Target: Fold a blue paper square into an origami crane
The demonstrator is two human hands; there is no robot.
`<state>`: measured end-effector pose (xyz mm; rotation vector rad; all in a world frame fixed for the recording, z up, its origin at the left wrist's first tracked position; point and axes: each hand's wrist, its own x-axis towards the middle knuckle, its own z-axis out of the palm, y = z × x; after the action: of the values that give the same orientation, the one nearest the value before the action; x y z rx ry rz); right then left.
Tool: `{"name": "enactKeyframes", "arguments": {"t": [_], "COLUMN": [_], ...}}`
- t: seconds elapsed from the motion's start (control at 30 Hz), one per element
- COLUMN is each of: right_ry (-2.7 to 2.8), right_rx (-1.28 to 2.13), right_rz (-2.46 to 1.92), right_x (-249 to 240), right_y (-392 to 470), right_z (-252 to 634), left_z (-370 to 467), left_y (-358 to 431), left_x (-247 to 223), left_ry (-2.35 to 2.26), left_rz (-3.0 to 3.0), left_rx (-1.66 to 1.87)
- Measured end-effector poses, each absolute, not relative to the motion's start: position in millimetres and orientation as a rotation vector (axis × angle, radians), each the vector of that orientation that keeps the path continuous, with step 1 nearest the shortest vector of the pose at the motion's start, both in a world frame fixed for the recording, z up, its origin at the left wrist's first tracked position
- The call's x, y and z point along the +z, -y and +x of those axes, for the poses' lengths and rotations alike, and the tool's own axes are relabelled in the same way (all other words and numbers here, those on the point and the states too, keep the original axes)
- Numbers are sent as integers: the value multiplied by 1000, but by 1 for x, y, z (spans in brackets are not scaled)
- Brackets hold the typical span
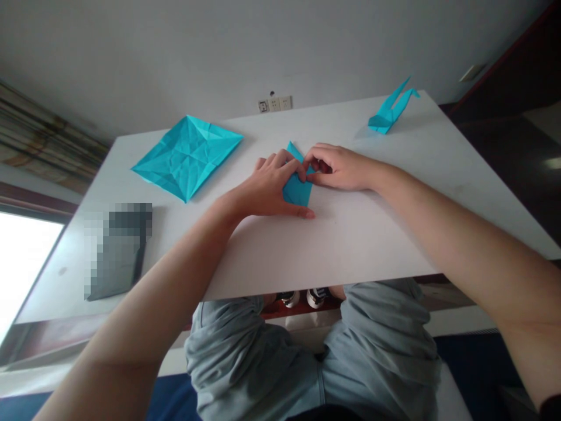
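A small folded piece of blue paper (298, 191) lies on the white table, with its pointed tip facing the wall. My left hand (276, 184) rests over its left side, fingers spread across it and thumb along the near edge. At its right edge, my right hand (335, 168) pinches the paper between thumb and curled fingers. Part of the folded paper is hidden under my left hand.
A creased blue sheet (186, 158) lies open at the back left of the white table (272, 257). A blue paper crane (388, 114) stands at the back right. A dark, pixelated flat object (118, 251) lies at the left, beside my left forearm.
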<state>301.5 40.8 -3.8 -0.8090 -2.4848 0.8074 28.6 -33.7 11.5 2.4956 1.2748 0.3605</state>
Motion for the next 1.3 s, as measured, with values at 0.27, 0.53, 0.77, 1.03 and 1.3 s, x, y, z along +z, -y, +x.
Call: {"name": "enactKeyframes", "arguments": {"t": [0.27,0.53,0.77,1.03,1.3], "right_ry": [2465,2470,2472,2460,2461], "right_rx": [828,821,818,816,820], "right_rz": [-770,-767,-754,-787,-768], "right_x": [-6,-6,-7,-9,-7], "right_y": [-42,-42,-43,-44,-43], "right_z": [301,301,302,301,301], "left_z": [33,34,32,31,32], "left_y": [35,34,32,30,31], "left_x": [15,13,11,8,9], "left_ry": [-1336,-1338,-1318,-1302,-1305], "left_rz": [2468,2470,2467,2466,2471], "left_rx": [310,320,336,360,346]}}
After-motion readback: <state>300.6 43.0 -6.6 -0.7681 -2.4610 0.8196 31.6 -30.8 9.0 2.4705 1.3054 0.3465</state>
